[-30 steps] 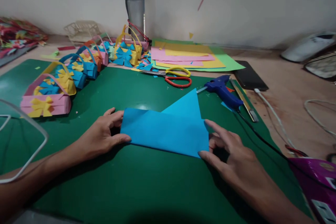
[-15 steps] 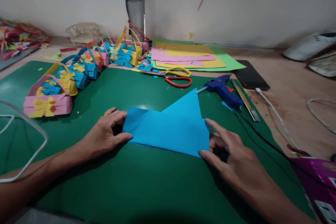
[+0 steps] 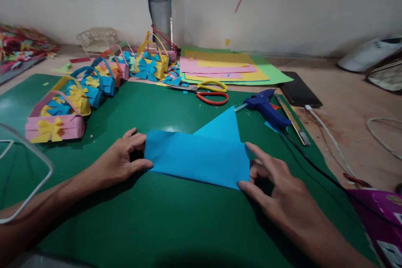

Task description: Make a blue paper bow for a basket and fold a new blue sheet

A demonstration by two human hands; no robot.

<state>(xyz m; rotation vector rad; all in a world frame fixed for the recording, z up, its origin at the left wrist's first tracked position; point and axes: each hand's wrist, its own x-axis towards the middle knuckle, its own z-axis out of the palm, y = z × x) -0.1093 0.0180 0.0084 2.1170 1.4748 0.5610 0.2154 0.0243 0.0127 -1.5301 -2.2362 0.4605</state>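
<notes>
A folded sheet of blue paper (image 3: 194,157) is held between my two hands, low over the green cutting mat (image 3: 176,222). My left hand (image 3: 127,157) pinches its left end, thumb on the near corner and fingers behind the edge. At the right end my right hand (image 3: 274,180) grips it, thumb at the near corner and index finger at the far one. Behind it a blue paper triangle (image 3: 221,127) sticks up toward the glue gun; whether it belongs to the same sheet I cannot tell.
A blue glue gun (image 3: 266,106) and a cutter knife (image 3: 293,121) lie at the right. Scissors (image 3: 212,92) rest before stacked coloured paper (image 3: 220,65). Small paper baskets (image 3: 56,127) line the left. A phone (image 3: 300,88), bottle (image 3: 160,16) and white cable (image 3: 34,192) are around.
My left hand has shifted slightly left along with the left end of the blue paper. The right hand has stayed nearly in place.
</notes>
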